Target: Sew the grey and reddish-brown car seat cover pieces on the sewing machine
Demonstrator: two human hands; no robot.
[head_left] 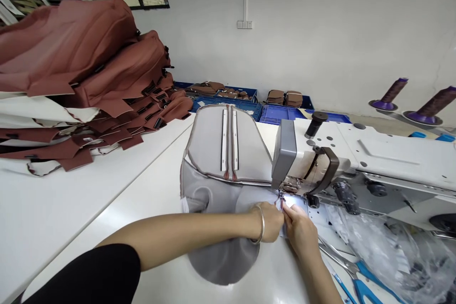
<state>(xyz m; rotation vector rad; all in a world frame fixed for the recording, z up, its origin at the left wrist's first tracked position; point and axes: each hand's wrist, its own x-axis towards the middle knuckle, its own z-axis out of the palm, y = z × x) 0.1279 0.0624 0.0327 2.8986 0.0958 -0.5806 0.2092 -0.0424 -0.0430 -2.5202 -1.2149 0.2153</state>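
A grey sewn cover (204,140) lies wrong side up on the table, with two white strips along its middle seam and a looser grey flap below. Its right edge runs to the needle area of a white sewing machine (340,140), where a small lamp glows. My left hand (271,222), with a silver bangle at the wrist, lies over the cover and is closed on its edge just in front of the needle. Close beside it, my right hand (301,228) pinches the same edge between thumb and fingers. The fingertips partly hide the gripped edge.
Red-brown covers (89,57) are piled high at the left. Blue-handled scissors (359,270) and clear plastic bags (395,251) lie right of my right hand. Thread cones (432,104) stand behind the machine. Blue crates (228,107) with brown pieces sit along the wall.
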